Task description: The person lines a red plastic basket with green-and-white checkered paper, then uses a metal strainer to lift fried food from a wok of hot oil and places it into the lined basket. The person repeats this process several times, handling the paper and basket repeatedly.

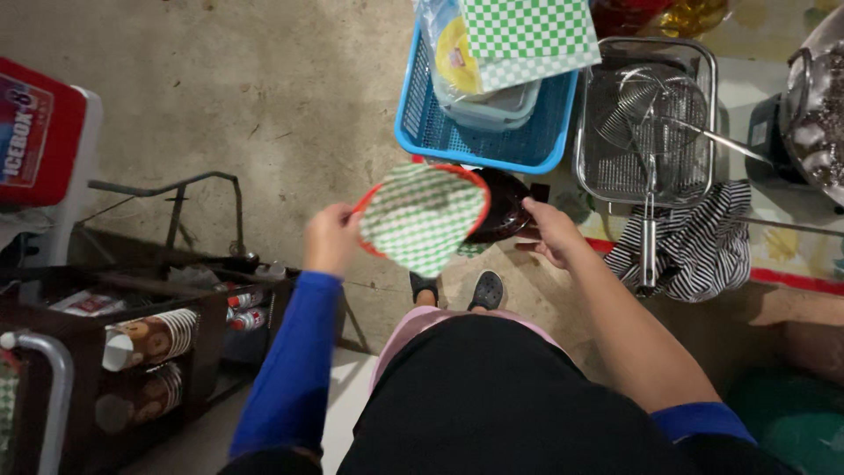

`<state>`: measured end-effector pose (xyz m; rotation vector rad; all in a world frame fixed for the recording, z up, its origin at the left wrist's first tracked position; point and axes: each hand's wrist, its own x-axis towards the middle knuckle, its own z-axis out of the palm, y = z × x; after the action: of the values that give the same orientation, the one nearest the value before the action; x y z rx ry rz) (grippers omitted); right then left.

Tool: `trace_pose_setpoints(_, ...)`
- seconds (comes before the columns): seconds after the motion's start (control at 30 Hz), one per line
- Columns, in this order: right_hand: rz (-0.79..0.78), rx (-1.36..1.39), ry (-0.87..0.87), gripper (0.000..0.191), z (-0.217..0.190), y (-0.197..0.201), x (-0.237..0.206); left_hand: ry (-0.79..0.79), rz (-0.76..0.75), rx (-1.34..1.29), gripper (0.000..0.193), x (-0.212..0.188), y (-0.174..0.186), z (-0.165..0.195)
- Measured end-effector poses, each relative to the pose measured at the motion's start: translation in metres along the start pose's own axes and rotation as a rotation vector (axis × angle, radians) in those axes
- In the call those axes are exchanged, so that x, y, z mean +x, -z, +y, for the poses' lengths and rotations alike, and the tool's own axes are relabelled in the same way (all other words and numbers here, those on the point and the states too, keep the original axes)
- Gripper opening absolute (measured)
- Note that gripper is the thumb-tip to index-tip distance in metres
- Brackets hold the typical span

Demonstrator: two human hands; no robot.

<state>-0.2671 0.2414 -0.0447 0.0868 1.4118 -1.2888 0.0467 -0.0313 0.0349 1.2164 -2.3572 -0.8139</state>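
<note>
Far left stands a red and white cooler (40, 132), and below it a dark cart (132, 352) holds stacked paper cups (154, 336) lying on their sides. The person's left hand (331, 237), in a blue sleeve, has its fingers curled and pinching the left rim of a red oval basket (424, 217) lined with green checked paper (420, 220); the basket hangs tilted in the air over the concrete floor. The right hand (552, 230) grips a dark round plate (503, 204) just behind the basket's right edge, fingers closed around its side. Above them a blue plastic crate (492, 145) carries clear containers and more checked sheets. Right of it sits a wire frying basket (646, 123) with a skimmer, above a striped cloth (703, 246).
</note>
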Motion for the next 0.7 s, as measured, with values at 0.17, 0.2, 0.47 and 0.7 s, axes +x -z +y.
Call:
trace_pose_setpoints(0.17,-0.003,-0.111,0.059,0.031,-0.007,-0.02,0.003,0.156,0.078,0.005,0.021,-0.031,0.067,-0.041)
trace_pose_setpoints(0.2,0.003,-0.113,0.05,0.032,-0.008,-0.022,0.004,0.167,0.095,0.046,0.021,-0.036,0.076,-0.049)
trace_pose_setpoints(0.47,0.253,-0.534,0.139,0.036,0.027,0.007,-0.005,0.197,0.095,0.072,0.023,-0.022,0.08,-0.09)
trace_pose_setpoints(0.7,0.406,-0.045,0.029,0.045,0.06,0.059,-0.098,0.109,-0.203,0.027,0.022,0.048,-0.003,-0.079)
